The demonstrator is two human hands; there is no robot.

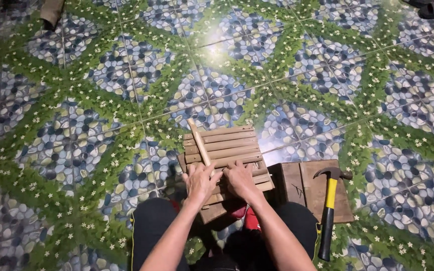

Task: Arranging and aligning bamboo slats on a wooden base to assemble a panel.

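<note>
Tiled floor (76, 125). Both forearms reach far, hands side by side on slat rack (224, 145): left hand (200, 181) fingers grasping stick (198, 143), right hand (239, 179) pressed flat, released. Hammer (329, 211) right on board (322, 193).

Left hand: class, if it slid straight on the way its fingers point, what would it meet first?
The left hand points up and slightly right, already touching the loose wooden stick lying across the slatted wooden panel. It would likely push along that stick first; beyond lies the tiled floor.
</note>
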